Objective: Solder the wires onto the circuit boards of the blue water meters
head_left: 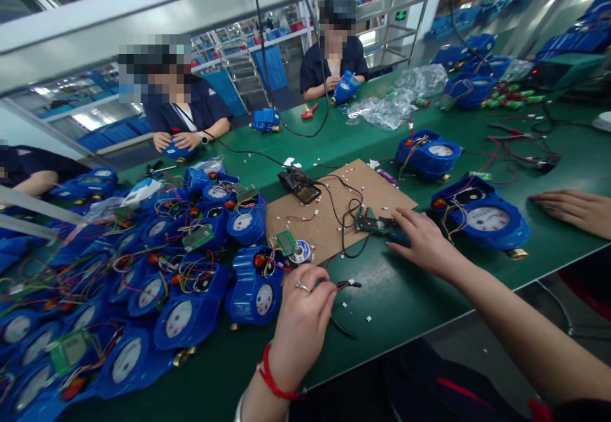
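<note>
My left hand (308, 307), with a ring and a red bracelet, is closed in a pinch at the front of the green table. From its fingertips comes a short cable (352, 284) with red and black wires; the fingers hide the rest. My right hand (424, 244) has its fingers stretched apart beside the dark handles of a wire stripper (379, 223), fingertips at the handle ends. A blue water meter (255, 288) with loose wires stands left of my left hand. Close by are a small green circuit board (285, 242) and a solder reel (301, 253).
Many blue meters (179, 320) crowd the left side. A brown cardboard sheet (329, 218) bears a black device (300, 186) and white bits. Another meter (482, 215) stands right, near another person's hand (575, 209). Two co-workers sit opposite; plastic bags (401, 97) lie at the back.
</note>
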Demonstrator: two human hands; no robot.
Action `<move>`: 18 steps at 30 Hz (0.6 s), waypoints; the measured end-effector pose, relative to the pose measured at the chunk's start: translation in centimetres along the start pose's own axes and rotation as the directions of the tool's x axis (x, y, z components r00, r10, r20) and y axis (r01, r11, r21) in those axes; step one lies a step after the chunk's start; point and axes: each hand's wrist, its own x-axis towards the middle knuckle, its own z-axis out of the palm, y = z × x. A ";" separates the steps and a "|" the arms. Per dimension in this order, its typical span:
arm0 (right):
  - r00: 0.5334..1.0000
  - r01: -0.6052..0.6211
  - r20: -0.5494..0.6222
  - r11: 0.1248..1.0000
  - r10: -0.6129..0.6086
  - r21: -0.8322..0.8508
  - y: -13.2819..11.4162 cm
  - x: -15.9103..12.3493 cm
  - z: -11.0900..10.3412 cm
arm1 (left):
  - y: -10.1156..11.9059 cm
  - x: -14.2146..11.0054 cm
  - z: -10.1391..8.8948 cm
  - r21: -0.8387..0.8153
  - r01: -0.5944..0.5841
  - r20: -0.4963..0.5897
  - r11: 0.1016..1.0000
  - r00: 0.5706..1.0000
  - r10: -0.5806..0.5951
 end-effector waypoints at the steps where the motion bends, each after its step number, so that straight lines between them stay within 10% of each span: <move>1: 1.000 -0.018 0.011 0.998 0.019 -0.065 1.4 -0.3 0.7 | 0.1 -0.1 -0.1 0.018 0.003 -0.040 1.000 0.999 -0.002; 5: 0.993 -0.046 0.103 0.995 0.055 -0.088 3.2 -1.1 1.3 | 0.3 -0.4 -0.3 -0.022 0.022 -0.078 1.000 0.997 -0.024; 10: 0.916 -0.298 0.350 0.917 0.197 0.265 1.8 -2.7 -3.9 | 0.1 -0.3 -0.1 -0.188 0.187 -0.028 0.964 0.980 -0.196; 14: 0.778 -0.610 0.599 0.452 0.188 0.651 -0.1 -5.6 -6.2 | -0.3 0.4 0.6 -0.373 0.391 0.019 0.842 0.910 -0.414; 18: 0.788 -0.605 0.604 0.028 -0.116 0.795 -3.8 -7.0 -3.6 | -0.7 0.9 1.5 -0.624 0.467 0.092 0.627 0.840 -0.534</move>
